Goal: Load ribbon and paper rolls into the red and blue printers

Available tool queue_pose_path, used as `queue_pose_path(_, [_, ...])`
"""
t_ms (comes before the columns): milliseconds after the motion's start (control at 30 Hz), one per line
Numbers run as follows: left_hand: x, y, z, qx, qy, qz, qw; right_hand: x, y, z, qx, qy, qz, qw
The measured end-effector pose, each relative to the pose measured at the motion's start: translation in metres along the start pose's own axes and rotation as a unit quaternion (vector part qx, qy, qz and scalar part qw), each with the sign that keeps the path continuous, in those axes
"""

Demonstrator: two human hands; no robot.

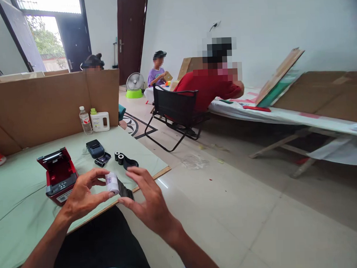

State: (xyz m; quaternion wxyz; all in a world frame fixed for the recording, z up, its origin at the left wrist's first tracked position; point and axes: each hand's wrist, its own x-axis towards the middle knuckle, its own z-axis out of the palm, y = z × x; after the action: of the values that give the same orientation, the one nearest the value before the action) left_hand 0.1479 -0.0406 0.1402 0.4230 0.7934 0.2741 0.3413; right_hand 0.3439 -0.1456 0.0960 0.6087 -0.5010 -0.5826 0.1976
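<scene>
White roll: a small paper roll (112,182) with faint lilac print is held on its side above the bench's near edge, a dark strip (125,189) trailing from it to the right.
Left hand: the left hand (81,196) has its grip clamped on the paper roll, thumb below and fingers over the top.
Right hand: the right hand (148,201) has fingers spread apart, its thumb touching the dark strip's lower end.
Bench: a bench (23,209) covered in pale green cloth, with a wooden edge showing on the right.
Red printer: a red printer (57,175) is set near the near edge, lid open.
Black spools: black spools (125,160) lie near the bench's right edge.
Far edge: a water bottle (85,120) and a white jug (100,120) are stood together before a cardboard wall (48,103).
</scene>
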Motion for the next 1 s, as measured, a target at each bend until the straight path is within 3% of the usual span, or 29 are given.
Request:
queue_pose_path(33, [-0.004, 0.002, -0.001, 0.031, 0.015, 0.016, 0.999, -0.010, -0.003, 0.004, 0.027, 0.009, 0.015, 0.999])
queue_pose_path(100, [-0.011, 0.005, -0.002, 0.080, 0.038, 0.051, 0.995, -0.030, -0.005, 0.019, 0.162, -0.083, 0.108, 0.977])
queue_pose_path(167, [-0.020, 0.006, 0.001, 0.099, 0.051, 0.095, 0.989, -0.045, -0.003, 0.040, 0.381, -0.170, 0.204, 0.885])
queue_pose_path(233, [-0.028, 0.005, 0.006, 0.116, 0.053, 0.137, 0.982, -0.050, 0.001, 0.060, 0.541, -0.112, 0.248, 0.795])
queue_pose_path(300, [-0.035, 0.004, 0.009, 0.143, 0.047, 0.166, 0.974, -0.046, 0.004, 0.073, 0.592, -0.053, 0.265, 0.760])
queue_pose_path(433, [-0.045, 0.004, 0.007, 0.213, 0.035, 0.196, 0.956, -0.033, 0.002, 0.077, 0.550, -0.037, 0.302, 0.777])
queue_pose_path(533, [-0.047, 0.008, 0.004, 0.281, 0.022, 0.226, 0.933, -0.029, -0.001, 0.074, 0.455, -0.029, 0.290, 0.842])
queue_pose_path(600, [-0.047, 0.012, 0.005, 0.358, 0.006, 0.251, 0.899, -0.030, -0.003, 0.074, 0.354, -0.005, 0.281, 0.892])
queue_pose_path(700, [-0.046, 0.017, 0.008, 0.469, -0.007, 0.263, 0.843, -0.032, -0.004, 0.079, 0.254, 0.023, 0.294, 0.921])
queue_pose_path(767, [-0.047, 0.018, 0.007, 0.476, -0.006, 0.254, 0.842, -0.033, -0.003, 0.083, 0.269, 0.030, 0.292, 0.917])
queue_pose_path(833, [-0.050, 0.015, 0.005, 0.428, 0.004, 0.246, 0.870, -0.034, -0.003, 0.085, 0.348, 0.017, 0.283, 0.893])
queue_pose_path(1000, [-0.066, 0.001, 0.006, 0.228, 0.060, 0.181, 0.955, -0.035, -0.006, 0.084, 0.574, -0.101, 0.313, 0.750])
